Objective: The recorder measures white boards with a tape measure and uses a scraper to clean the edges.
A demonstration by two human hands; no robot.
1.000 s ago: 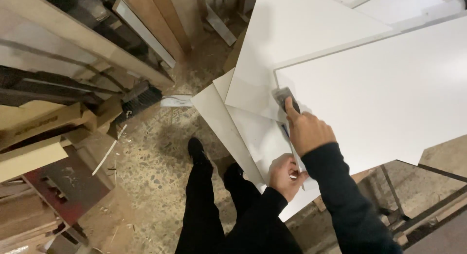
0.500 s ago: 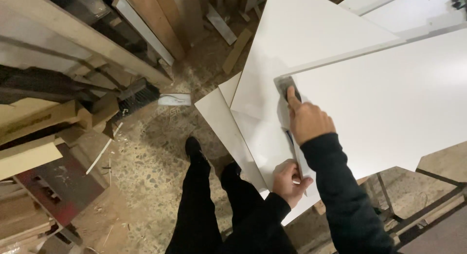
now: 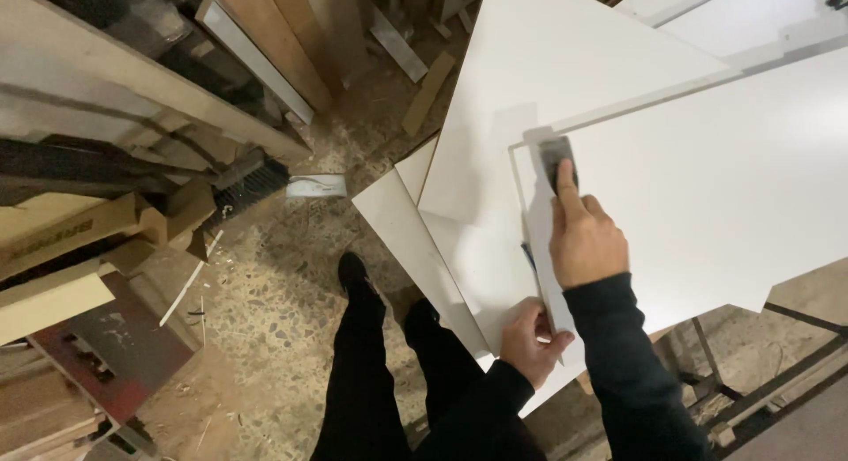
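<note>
Farther along the panel edge than a second ago, the right hand (image 3: 585, 240) presses a grey scraper (image 3: 556, 161) flat under its forefinger. Nearer the body, the left hand (image 3: 530, 342) pinches the white panel (image 3: 707, 178) edge, which runs lengthwise between both hands.

I see a speckled terrazzo floor (image 3: 283, 284), dusty with sawdust and wood scraps. White boards (image 3: 415, 222) stand on it beside my shoes (image 3: 353, 271); a brush (image 3: 252, 185) lies near the timber rack (image 3: 106, 117). At right, a metal trestle (image 3: 733, 373) carries the large white panel (image 3: 724, 187).
</note>
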